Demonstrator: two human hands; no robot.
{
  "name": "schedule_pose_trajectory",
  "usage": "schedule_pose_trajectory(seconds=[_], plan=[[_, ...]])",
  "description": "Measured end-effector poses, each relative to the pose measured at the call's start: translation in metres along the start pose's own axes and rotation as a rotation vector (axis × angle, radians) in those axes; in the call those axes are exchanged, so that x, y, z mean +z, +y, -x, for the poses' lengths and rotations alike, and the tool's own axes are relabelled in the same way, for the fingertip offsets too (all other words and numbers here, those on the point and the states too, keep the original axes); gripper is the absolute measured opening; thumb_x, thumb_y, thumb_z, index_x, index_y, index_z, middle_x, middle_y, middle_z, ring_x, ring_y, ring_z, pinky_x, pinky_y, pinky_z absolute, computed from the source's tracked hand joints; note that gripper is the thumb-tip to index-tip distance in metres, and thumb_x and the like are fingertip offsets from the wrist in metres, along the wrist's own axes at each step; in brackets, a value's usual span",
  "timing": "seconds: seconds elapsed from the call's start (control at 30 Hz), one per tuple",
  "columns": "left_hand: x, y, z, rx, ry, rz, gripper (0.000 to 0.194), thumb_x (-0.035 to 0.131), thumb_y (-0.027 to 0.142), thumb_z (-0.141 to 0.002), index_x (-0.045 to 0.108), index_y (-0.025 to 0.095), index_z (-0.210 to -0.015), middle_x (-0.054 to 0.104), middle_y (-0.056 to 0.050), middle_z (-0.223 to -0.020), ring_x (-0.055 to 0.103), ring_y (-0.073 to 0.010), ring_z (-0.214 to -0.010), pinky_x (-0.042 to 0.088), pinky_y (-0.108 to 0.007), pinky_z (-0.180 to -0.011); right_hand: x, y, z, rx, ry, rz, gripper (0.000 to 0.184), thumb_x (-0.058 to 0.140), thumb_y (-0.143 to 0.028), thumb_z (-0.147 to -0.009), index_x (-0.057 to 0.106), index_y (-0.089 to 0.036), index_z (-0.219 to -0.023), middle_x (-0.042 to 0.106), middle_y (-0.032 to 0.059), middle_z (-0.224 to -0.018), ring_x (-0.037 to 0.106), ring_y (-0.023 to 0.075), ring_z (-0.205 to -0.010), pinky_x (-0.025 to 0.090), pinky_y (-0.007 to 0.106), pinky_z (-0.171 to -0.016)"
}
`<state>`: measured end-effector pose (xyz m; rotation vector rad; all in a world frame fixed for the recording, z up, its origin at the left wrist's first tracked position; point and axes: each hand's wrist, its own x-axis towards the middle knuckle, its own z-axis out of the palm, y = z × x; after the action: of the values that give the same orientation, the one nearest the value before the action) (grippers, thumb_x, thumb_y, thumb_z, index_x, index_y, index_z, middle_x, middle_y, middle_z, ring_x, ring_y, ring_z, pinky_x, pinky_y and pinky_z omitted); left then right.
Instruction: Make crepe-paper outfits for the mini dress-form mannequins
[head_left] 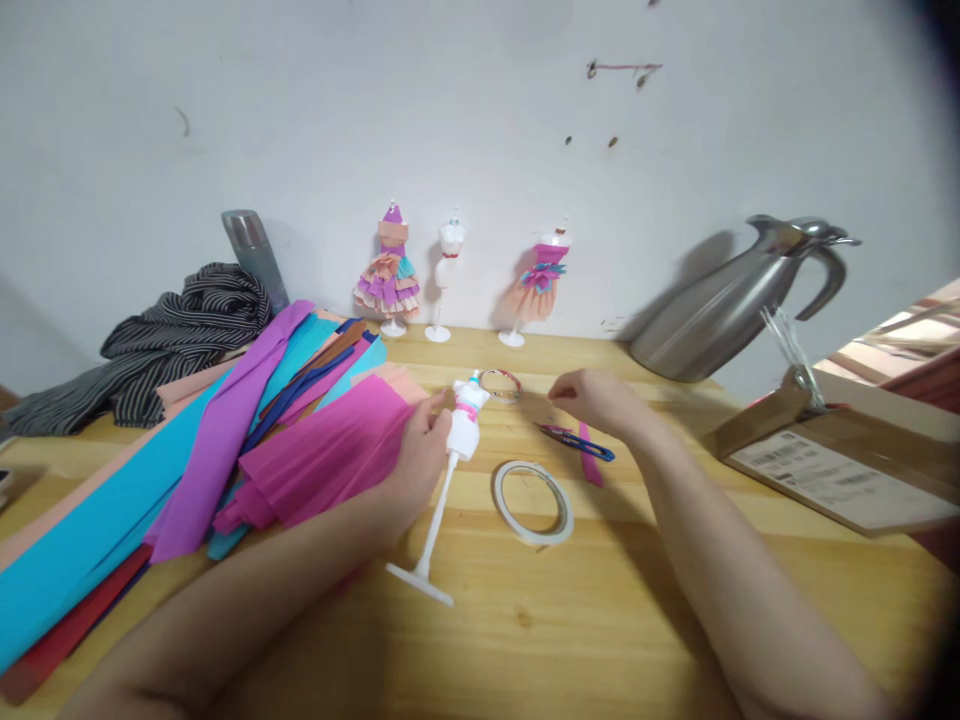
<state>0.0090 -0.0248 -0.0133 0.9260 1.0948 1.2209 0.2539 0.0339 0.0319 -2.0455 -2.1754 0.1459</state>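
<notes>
My left hand [422,450] is closed around the torso of a small white mannequin [463,438], which leans with its base toward me. A narrow pink band wraps its chest, and a bit of blue shows at its neck. My right hand [596,398] hovers over the table with thumb and fingers pinched together; whatever they hold, if anything, is too small to make out. Just below it lie blue-handled thread snips [585,442] and a pink paper strip [590,466]. A white roll of double-sided tape [499,505] rests flat between my hands, with a thinner patterned ring [517,383] behind it.
Crepe paper sheets [187,450] in several colours cover the left side, beside a striped cloth [187,320] and a flask [255,255]. Three mannequins stand along the wall, two in paper dresses [388,285]. At right are a steel jug [712,310] and a cardboard box [847,460].
</notes>
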Motion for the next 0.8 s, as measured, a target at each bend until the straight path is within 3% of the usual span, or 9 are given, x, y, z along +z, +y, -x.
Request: schedule_pose_trajectory(seconds=[0.1,0.23,0.37,0.47,0.53,0.6,0.63,0.73,0.8], plan=[[0.002,0.003,0.002,-0.064,0.047,-0.010,0.042,0.059,0.029,-0.080,0.055,0.015,-0.120,0.060,-0.002,-0.075,0.052,-0.0093,-0.054,0.036,-0.019,-0.042,-0.003,-0.001,0.004,0.018,-0.094,0.013,0.014,0.058,-0.013,-0.071,0.071,-0.018,-0.069,0.074,0.0079,-0.077,0.066,0.0203,-0.072,0.042,0.026,-0.058],[0.006,0.000,0.008,-0.071,-0.037,0.035,0.043,0.064,0.028,-0.077,0.053,0.014,-0.117,0.064,-0.006,-0.090,0.059,-0.0124,-0.064,0.047,-0.021,-0.049,-0.008,-0.025,0.017,-0.107,-0.267,-0.531,0.028,0.048,-0.034,-0.088,0.066,-0.013,-0.080,0.071,0.0111,-0.081,0.065,0.0169,-0.068,0.048,0.025,-0.058],[0.008,0.003,0.011,-0.021,-0.162,0.059,0.030,0.064,0.028,-0.076,0.055,0.015,-0.102,0.064,-0.009,-0.102,0.064,-0.0146,-0.077,0.054,-0.027,-0.064,-0.002,-0.064,0.038,-0.302,-0.527,-0.869,0.038,0.059,-0.049,-0.083,0.062,-0.015,-0.099,0.069,0.0063,-0.085,0.064,0.0152,-0.068,0.051,0.024,-0.057],[-0.003,0.019,0.002,0.008,-0.330,-0.221,0.022,0.060,0.036,-0.079,0.059,0.016,-0.088,0.064,-0.004,-0.078,0.059,-0.0124,-0.057,0.049,-0.026,-0.055,0.005,-0.081,0.045,-0.296,-0.537,-0.990,0.038,0.070,-0.043,-0.074,0.060,-0.014,-0.096,0.063,0.0017,-0.078,0.061,0.0129,-0.061,0.051,0.023,-0.054],[-0.017,0.034,-0.007,0.165,-0.402,-0.553,0.023,0.060,0.038,-0.077,0.058,0.017,-0.066,0.054,0.001,-0.057,0.050,-0.0110,-0.047,0.041,-0.025,-0.050,0.007,-0.085,0.044,-0.212,-0.529,-1.044,0.035,0.073,-0.041,-0.072,0.059,-0.014,-0.090,0.060,0.0000,-0.072,0.061,0.0118,-0.056,0.050,0.023,-0.052],[-0.034,0.045,-0.014,0.378,-0.282,-0.868,0.039,0.069,0.035,-0.067,0.042,0.019,-0.043,0.039,0.002,-0.043,0.050,-0.0150,-0.053,0.040,-0.027,-0.057,0.007,-0.086,0.042,-0.115,-0.515,-1.108,0.036,0.075,-0.040,-0.069,0.058,-0.015,-0.088,0.059,-0.0010,-0.069,0.063,0.0131,-0.054,0.051,0.024,-0.050],[-0.041,0.048,-0.016,0.414,-0.236,-0.977,0.045,0.073,0.034,-0.061,0.037,0.020,-0.039,0.033,0.002,-0.040,0.051,-0.0175,-0.055,0.040,-0.028,-0.059,0.007,-0.086,0.041,-0.071,-0.506,-1.155,0.037,0.077,-0.039,-0.067,0.057,-0.016,-0.088,0.059,-0.0013,-0.069,0.064,0.0141,-0.054,0.052,0.024,-0.050],[-0.056,0.046,-0.016,0.379,-0.279,-1.130,0.047,0.079,0.024,-0.044,0.033,0.022,-0.035,0.028,0.003,-0.036,0.051,-0.0203,-0.055,0.040,-0.030,-0.062,0.010,-0.086,0.040,0.011,-0.544,-1.331,0.045,0.081,-0.039,-0.061,0.056,-0.018,-0.092,0.061,-0.0012,-0.072,0.066,0.0147,-0.054,0.054,0.024,-0.049],[-0.060,0.040,-0.017,0.323,-0.347,-1.134,0.041,0.076,0.015,-0.041,0.035,0.022,-0.035,0.029,0.004,-0.035,0.047,-0.0173,-0.050,0.038,-0.029,-0.059,0.014,-0.088,0.041,0.032,-0.602,-1.440,0.047,0.082,-0.040,-0.059,0.056,-0.019,-0.092,0.063,-0.0010,-0.072,0.065,0.0132,-0.052,0.053,0.021,-0.048]])
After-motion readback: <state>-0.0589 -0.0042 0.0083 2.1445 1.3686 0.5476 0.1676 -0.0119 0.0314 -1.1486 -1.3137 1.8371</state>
